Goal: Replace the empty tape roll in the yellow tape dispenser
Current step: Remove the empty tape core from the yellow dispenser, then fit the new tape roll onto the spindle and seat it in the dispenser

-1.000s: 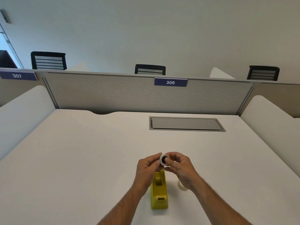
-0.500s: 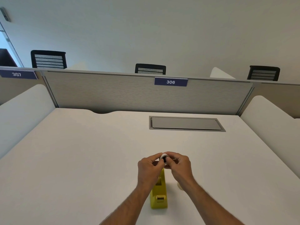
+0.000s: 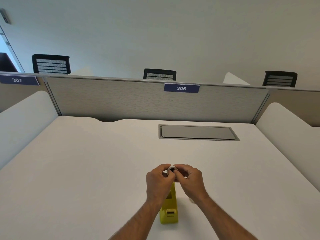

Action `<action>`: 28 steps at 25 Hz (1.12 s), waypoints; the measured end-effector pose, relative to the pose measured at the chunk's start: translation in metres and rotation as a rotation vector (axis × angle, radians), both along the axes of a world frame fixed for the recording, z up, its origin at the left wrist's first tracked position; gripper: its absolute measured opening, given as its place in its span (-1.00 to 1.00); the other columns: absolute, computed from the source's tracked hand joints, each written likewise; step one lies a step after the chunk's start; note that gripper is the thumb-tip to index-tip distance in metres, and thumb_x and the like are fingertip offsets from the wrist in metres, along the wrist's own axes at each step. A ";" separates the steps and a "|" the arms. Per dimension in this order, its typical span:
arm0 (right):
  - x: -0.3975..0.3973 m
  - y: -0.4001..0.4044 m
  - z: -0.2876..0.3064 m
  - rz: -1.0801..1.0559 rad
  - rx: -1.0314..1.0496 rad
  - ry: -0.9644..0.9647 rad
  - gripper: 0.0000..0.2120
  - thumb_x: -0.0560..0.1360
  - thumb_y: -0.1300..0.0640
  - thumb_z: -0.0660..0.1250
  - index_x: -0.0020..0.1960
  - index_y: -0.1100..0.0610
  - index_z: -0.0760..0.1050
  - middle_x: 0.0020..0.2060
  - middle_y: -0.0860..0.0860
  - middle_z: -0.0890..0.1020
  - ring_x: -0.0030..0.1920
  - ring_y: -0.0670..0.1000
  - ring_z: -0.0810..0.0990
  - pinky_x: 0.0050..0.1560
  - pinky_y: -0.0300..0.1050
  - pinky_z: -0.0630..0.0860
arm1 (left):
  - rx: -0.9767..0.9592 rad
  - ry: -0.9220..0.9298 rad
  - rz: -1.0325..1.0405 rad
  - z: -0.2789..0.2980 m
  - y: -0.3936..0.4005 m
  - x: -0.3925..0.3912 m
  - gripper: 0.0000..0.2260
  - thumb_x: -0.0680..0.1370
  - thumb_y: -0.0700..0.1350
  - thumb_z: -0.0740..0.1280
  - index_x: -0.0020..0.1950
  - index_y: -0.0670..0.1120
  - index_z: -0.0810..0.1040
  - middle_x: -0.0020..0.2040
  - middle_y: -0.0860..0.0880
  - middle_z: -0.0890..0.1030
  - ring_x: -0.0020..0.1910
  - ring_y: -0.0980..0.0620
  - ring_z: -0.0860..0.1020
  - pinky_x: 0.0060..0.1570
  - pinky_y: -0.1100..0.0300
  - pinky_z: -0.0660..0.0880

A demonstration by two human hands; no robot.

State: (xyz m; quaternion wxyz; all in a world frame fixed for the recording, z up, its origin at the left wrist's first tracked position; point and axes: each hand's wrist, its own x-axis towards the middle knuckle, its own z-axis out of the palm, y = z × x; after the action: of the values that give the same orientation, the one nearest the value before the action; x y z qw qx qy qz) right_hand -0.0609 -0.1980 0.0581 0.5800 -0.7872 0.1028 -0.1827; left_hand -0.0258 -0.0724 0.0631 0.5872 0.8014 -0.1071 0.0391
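White desk [image 3: 86, 170] runs far to a grey partition [image 3: 121, 101], a recessed hatch [image 3: 197, 132] on the right. Left hand [image 3: 158, 181] and right hand [image 3: 189, 179] pinch a small tape roll [image 3: 172, 169] between curled fingertips, just above the yellow dispenser [image 3: 169, 210]. Roll looks light, rigid, smooth-sided; best gripped by its rim. Ample room all round.

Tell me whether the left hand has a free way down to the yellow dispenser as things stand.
Probably not yet: the left hand hovers right above the yellow dispenser with nothing between, but with the right hand it grips the small roll, so it is occupied.
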 end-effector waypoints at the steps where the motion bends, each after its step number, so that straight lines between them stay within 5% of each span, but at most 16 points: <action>1: 0.001 -0.001 0.001 -0.003 -0.001 0.010 -0.75 0.49 0.31 0.40 -0.06 -0.04 0.70 -0.17 -0.04 0.74 -0.15 0.05 0.73 -0.14 0.05 0.72 | 0.005 0.013 -0.014 -0.001 0.000 0.000 -0.83 0.49 -0.15 0.45 0.04 0.02 0.72 -0.17 0.23 0.68 -0.23 0.27 0.66 -0.20 0.37 0.62; 5: 0.000 -0.006 0.004 -0.014 0.039 0.025 -0.75 0.49 0.29 0.42 -0.13 -0.06 0.69 -0.22 -0.04 0.73 -0.21 0.05 0.73 -0.19 0.02 0.72 | -0.021 0.053 -0.113 -0.001 0.003 0.003 -0.81 0.49 -0.14 0.46 0.08 0.05 0.71 -0.14 0.31 0.67 -0.18 0.30 0.67 -0.22 0.46 0.56; 11: 0.000 -0.006 0.007 -0.030 0.125 0.048 -0.75 0.50 0.31 0.41 -0.08 -0.04 0.70 -0.15 0.02 0.75 -0.17 0.07 0.74 -0.20 0.00 0.72 | -0.136 0.202 -0.224 -0.009 0.017 0.017 -0.64 0.49 -0.36 0.35 0.10 0.05 0.71 -0.01 0.03 0.75 -0.13 0.01 0.73 -0.04 0.02 0.68; 19: 0.001 -0.014 0.004 -0.122 0.187 0.127 -0.81 0.45 0.32 0.46 -0.10 0.04 0.64 -0.19 0.06 0.73 -0.18 0.08 0.73 -0.26 -0.05 0.70 | 0.003 0.131 -0.198 -0.014 0.030 0.023 -0.70 0.41 -0.13 0.57 0.11 0.03 0.67 0.02 0.15 0.69 -0.07 0.19 0.69 -0.10 0.36 0.61; 23: 0.001 -0.040 -0.003 -0.242 -0.078 0.296 -0.91 0.43 0.22 0.49 -0.12 0.05 0.69 -0.21 0.00 0.72 -0.33 -0.01 0.71 -0.28 -0.10 0.70 | 0.008 0.144 -0.182 -0.019 0.035 0.023 -0.70 0.40 -0.15 0.58 0.11 -0.02 0.68 -0.01 0.08 0.72 -0.08 0.16 0.70 -0.02 0.29 0.64; 28: 0.002 -0.058 -0.011 -0.287 -0.468 0.614 -0.96 0.33 0.15 0.43 -0.28 0.02 0.63 -0.32 -0.06 0.69 -0.27 -0.01 0.64 -0.23 -0.13 0.60 | 0.047 0.129 -0.202 -0.020 0.034 0.022 -0.68 0.39 -0.12 0.59 0.12 0.02 0.68 -0.02 0.15 0.68 -0.12 0.25 0.67 -0.14 0.42 0.58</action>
State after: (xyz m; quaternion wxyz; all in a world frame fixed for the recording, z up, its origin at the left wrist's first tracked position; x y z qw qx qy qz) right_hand -0.0586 -0.2561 0.0467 0.2964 -0.8934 0.3356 -0.0370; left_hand -0.0034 -0.0387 0.0428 0.5750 0.8008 -0.1503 -0.0747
